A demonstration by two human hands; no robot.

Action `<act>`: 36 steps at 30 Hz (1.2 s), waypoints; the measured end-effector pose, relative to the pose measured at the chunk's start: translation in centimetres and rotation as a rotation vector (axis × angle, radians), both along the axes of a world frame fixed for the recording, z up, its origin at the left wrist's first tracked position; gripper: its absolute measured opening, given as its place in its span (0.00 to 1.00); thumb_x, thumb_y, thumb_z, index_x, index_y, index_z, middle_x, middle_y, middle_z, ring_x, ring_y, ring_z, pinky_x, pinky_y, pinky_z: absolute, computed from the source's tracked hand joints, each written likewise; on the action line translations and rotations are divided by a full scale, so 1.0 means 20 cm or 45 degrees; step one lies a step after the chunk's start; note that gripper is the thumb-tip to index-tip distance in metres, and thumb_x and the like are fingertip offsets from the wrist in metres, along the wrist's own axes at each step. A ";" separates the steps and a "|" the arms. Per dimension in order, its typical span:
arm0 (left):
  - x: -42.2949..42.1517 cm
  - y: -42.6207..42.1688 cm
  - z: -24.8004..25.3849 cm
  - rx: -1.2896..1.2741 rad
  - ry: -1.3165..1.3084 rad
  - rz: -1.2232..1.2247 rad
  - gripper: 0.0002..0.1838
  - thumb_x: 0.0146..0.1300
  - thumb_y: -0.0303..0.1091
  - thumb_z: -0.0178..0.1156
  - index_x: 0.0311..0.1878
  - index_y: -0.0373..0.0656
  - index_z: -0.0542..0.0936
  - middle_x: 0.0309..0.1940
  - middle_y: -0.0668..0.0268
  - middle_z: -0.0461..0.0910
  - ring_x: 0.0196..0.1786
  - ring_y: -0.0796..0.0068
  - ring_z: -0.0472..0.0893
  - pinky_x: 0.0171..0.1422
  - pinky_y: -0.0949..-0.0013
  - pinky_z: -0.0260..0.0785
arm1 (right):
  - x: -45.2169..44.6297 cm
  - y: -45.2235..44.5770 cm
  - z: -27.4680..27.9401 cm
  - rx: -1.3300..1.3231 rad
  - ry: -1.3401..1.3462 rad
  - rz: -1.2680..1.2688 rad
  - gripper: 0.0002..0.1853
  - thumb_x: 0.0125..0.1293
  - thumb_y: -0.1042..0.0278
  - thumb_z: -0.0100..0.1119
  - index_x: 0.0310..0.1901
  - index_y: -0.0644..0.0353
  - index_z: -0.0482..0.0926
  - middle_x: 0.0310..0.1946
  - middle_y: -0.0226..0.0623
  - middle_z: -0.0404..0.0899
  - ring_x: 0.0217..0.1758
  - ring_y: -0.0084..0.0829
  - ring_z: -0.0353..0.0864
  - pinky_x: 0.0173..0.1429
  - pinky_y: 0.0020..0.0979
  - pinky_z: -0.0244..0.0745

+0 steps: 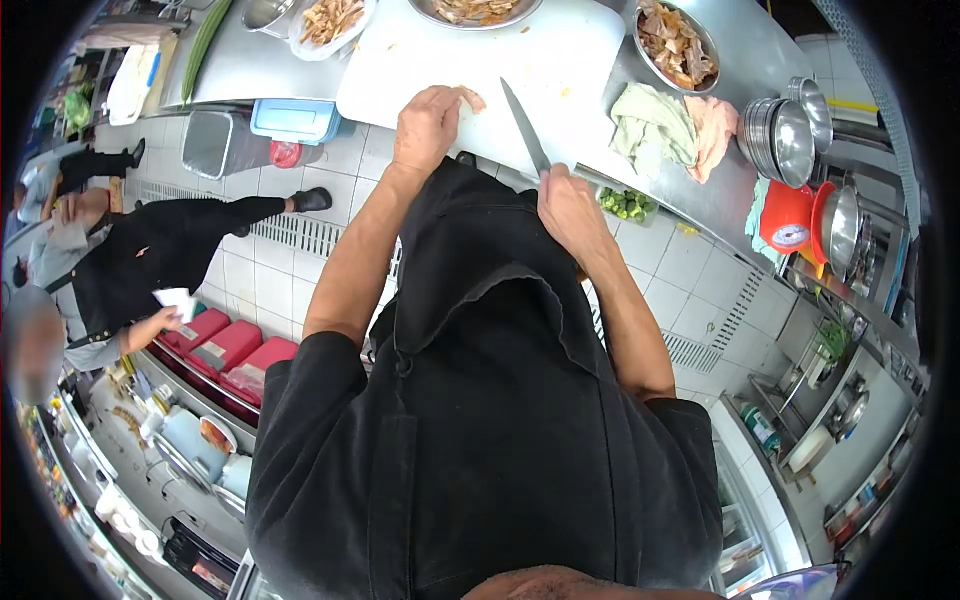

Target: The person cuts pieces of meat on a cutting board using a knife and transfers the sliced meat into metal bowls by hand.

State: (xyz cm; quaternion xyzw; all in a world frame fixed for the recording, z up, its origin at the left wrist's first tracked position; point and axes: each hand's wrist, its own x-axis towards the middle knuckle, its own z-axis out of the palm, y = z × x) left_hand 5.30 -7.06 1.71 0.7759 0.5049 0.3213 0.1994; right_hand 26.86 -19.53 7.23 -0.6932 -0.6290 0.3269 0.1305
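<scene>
On the front edge of the white cutting board (420, 70), my left hand (428, 128) is closed, its curled fingers at a small pale-pink piece of meat (472, 99). My right hand (572, 210) grips the handle of a knife (522, 122), whose long blade lies over the board and points away from me, tilted to the left. A gap of board separates the blade from the meat. At the board's far edge stands a metal bowl (425, 12) with shredded meat in it. The undersides of my left fingers are hidden.
Right of the board are a bowl of brown scraps (678, 45), green cloth (655, 125), pink cloth (712, 135), stacked metal bowls (775, 140) and a red scale (790, 215). To the left, a tub of shredded meat (330, 20) stands near a person (150, 245) holding something white.
</scene>
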 end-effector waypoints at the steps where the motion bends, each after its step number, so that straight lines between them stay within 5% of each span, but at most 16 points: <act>1: 0.00 0.01 -0.02 -0.060 -0.074 0.081 0.08 0.63 0.23 0.64 0.44 0.42 0.87 0.44 0.57 0.86 0.45 0.55 0.85 0.50 0.59 0.79 | -0.02 0.03 0.00 -0.006 0.013 -0.005 0.13 0.73 0.70 0.51 0.39 0.76 0.73 0.26 0.70 0.78 0.36 0.68 0.82 0.45 0.58 0.77; 7: 0.03 0.08 -0.08 -0.033 -0.093 -0.016 0.05 0.64 0.24 0.64 0.42 0.40 0.86 0.44 0.55 0.83 0.45 0.53 0.85 0.52 0.59 0.78 | -0.10 0.14 0.03 0.031 -0.093 0.226 0.08 0.66 0.78 0.48 0.39 0.78 0.73 0.26 0.70 0.80 0.37 0.64 0.86 0.45 0.55 0.82; 19: 0.01 0.11 -0.12 -0.027 -0.072 -0.022 0.04 0.60 0.22 0.66 0.38 0.39 0.84 0.37 0.57 0.84 0.38 0.55 0.84 0.45 0.60 0.78 | -0.18 0.19 -0.10 0.024 -0.249 0.333 0.09 0.66 0.79 0.48 0.39 0.78 0.75 0.29 0.67 0.83 0.36 0.59 0.88 0.43 0.50 0.84; 23: 0.03 0.11 -0.11 -0.352 -0.111 0.039 0.09 0.61 0.21 0.61 0.42 0.40 0.85 0.43 0.55 0.83 0.44 0.51 0.84 0.53 0.55 0.78 | -0.07 0.24 -0.04 -0.066 -0.080 0.261 0.12 0.69 0.76 0.48 0.42 0.79 0.75 0.31 0.68 0.82 0.40 0.62 0.87 0.48 0.52 0.83; 26: 0.03 0.12 -0.04 0.006 -0.037 -0.053 0.13 0.61 0.21 0.60 0.47 0.42 0.86 0.49 0.57 0.83 0.49 0.54 0.82 0.58 0.57 0.76 | 0.02 0.22 0.14 -0.145 0.040 0.072 0.15 0.75 0.69 0.45 0.44 0.78 0.75 0.33 0.70 0.82 0.42 0.63 0.86 0.50 0.55 0.79; 30: 0.06 0.14 0.02 -0.154 0.386 -0.402 0.19 0.58 0.19 0.59 0.51 0.46 0.85 0.52 0.62 0.82 0.57 0.54 0.78 0.70 0.58 0.70 | 0.17 0.14 0.10 -0.135 -0.003 -0.081 0.18 0.80 0.64 0.45 0.43 0.76 0.74 0.33 0.71 0.81 0.43 0.68 0.84 0.48 0.56 0.77; 33: 0.06 0.17 0.06 -0.150 0.562 -0.405 0.09 0.56 0.26 0.63 0.41 0.45 0.85 0.45 0.63 0.84 0.55 0.57 0.80 0.67 0.61 0.72 | 0.22 0.08 0.05 -0.135 -0.004 -0.184 0.19 0.80 0.63 0.44 0.43 0.75 0.75 0.32 0.71 0.81 0.42 0.69 0.83 0.48 0.57 0.76; 36: 0.01 0.17 0.01 -0.142 0.444 -0.252 0.11 0.54 0.33 0.66 0.41 0.43 0.86 0.41 0.59 0.86 0.49 0.57 0.84 0.60 0.58 0.77 | 0.26 -0.01 -0.03 -0.140 0.014 -0.248 0.20 0.81 0.61 0.44 0.43 0.75 0.75 0.31 0.71 0.80 0.41 0.70 0.82 0.47 0.58 0.76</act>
